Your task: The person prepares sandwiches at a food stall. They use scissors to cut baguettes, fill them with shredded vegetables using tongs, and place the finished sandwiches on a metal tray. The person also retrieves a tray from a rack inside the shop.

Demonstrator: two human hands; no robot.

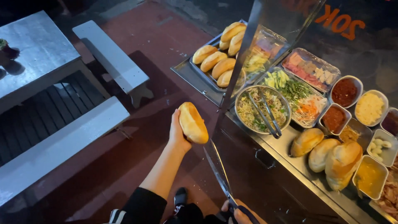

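1. Head view: the left hand (177, 132) wraps a golden, oval bread roll (192, 122), held uncut off the steel counter's (290, 145) left edge.
2. The right hand (240, 212) grips long steel scissors (219, 174), blades barely parted, below the roll.

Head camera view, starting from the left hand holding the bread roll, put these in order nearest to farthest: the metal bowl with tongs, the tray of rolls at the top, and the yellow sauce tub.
From the left hand:
1. Metal bowl with tongs, to its right on the cart.
2. Tray of rolls, above it, at the cart's far end.
3. Yellow sauce tub, far right, at the cart's near edge.
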